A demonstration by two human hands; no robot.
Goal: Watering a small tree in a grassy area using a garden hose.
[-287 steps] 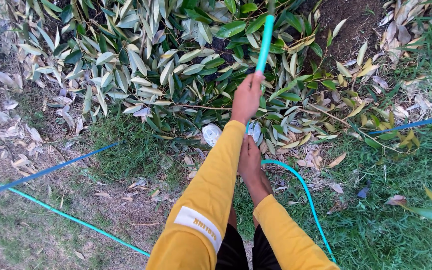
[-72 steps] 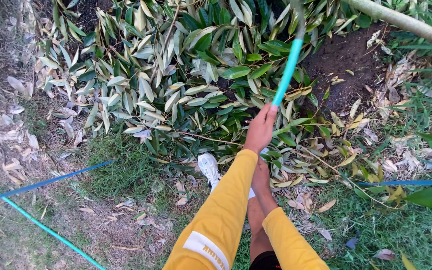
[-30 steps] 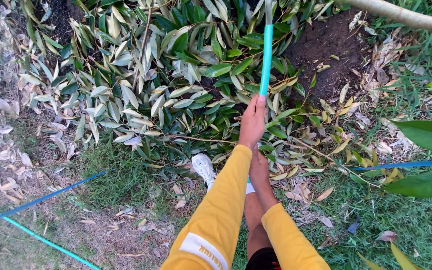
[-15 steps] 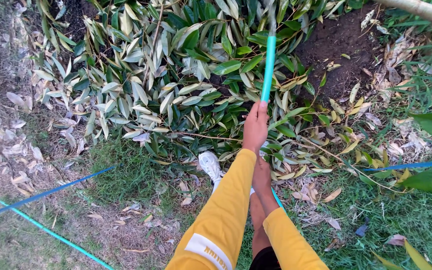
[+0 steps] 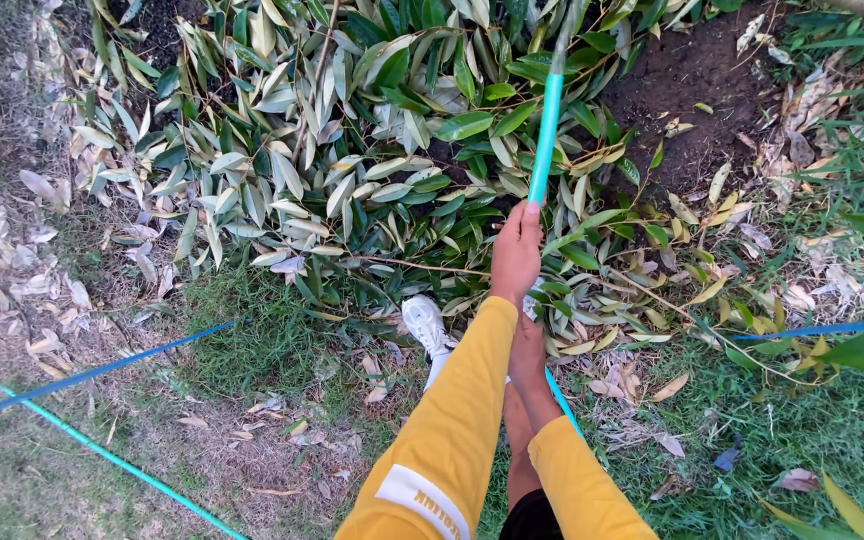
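Observation:
My left hand (image 5: 517, 250) is stretched forward and grips a teal garden hose (image 5: 547, 130) that points away from me over a pile of cut leafy branches (image 5: 352, 170). Closer to my body, my right hand (image 5: 528, 352) holds the same hose lower down, partly hidden behind my left yellow sleeve (image 5: 452, 420). The hose's far end runs out of the top of the view. My white shoe (image 5: 424, 322) stands at the edge of the pile.
Bare dark soil (image 5: 692, 90) lies to the right of the leaves. A blue line (image 5: 102, 370) and a teal hose run (image 5: 82, 435) cross the dry grass at left. Another blue line (image 5: 812, 328) shows at right, with green leaves close to the camera.
The hose has swung slightly from side to side over the leaf pile, and my left hand has stayed on it. Both hands keep their grip.

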